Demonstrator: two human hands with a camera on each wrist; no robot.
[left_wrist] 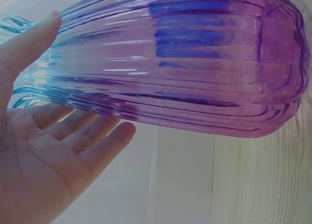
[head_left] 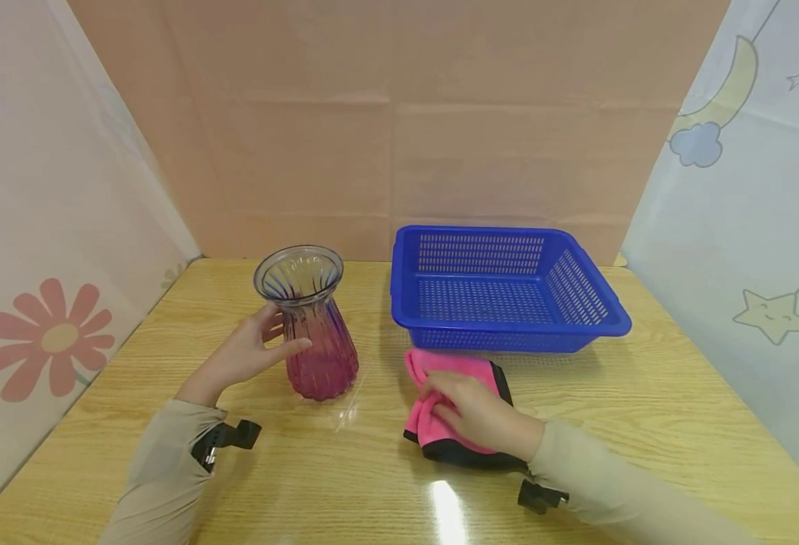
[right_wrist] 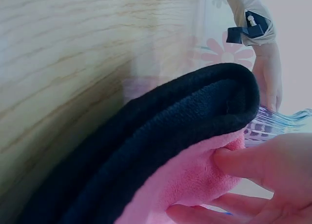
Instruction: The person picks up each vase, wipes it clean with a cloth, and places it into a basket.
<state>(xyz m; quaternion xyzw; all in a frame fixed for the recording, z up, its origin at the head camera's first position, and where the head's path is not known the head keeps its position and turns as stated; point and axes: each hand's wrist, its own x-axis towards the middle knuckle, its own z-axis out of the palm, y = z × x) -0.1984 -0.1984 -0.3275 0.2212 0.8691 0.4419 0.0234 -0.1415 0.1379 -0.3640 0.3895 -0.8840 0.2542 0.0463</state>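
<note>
A ribbed glass vase (head_left: 320, 348), clear bluish at the neck and pink-purple below, stands upright on the table at the left. My left hand (head_left: 252, 352) is around its neck side, thumb across the near face and the other fingers on the far left side. In the left wrist view those fingers (left_wrist: 105, 136) are nearly straight along the glass, with the palm away from it. Right of the vase lies a folded pink cloth (head_left: 463, 367) with black edging. My right hand (head_left: 474, 409) pinches its upper layer between thumb and fingers.
A blue plastic basket (head_left: 501, 341) with slotted walls stands behind the cloth, nothing inside it. The wood-grain table (head_left: 304, 484) runs back to a tan backdrop (head_left: 392, 136). Patterned sheets hang at the left and right sides.
</note>
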